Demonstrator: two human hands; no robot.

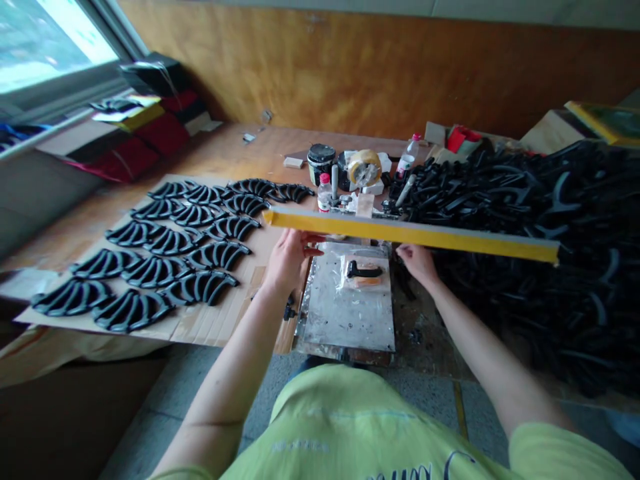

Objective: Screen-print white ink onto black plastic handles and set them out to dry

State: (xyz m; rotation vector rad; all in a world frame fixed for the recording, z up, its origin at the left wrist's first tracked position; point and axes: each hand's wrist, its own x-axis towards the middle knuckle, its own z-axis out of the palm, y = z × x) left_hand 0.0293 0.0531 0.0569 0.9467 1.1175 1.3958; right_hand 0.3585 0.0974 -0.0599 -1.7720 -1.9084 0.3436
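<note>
Part (365, 271) on plate (346, 315), rows (171, 241) left, heap (505, 193) right

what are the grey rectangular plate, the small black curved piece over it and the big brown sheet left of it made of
Grey rectangular plate: probably metal, from its dull sheen and scuffs. Small black curved piece: perhaps plastic, smooth and slightly glossy, or coated metal. Big brown sheet: probably cardboard, matte, with ridged lines.

The black piece (365, 271) looks like smooth, glossy plastic, as do the heaped black parts (520, 200); the cardboard (205, 325) is matt and papery, the plate (345, 320) dull, scuffed metal, the back panel (375, 83) wood with a soft sheen, the shirt (350, 417) matt cloth.
</note>
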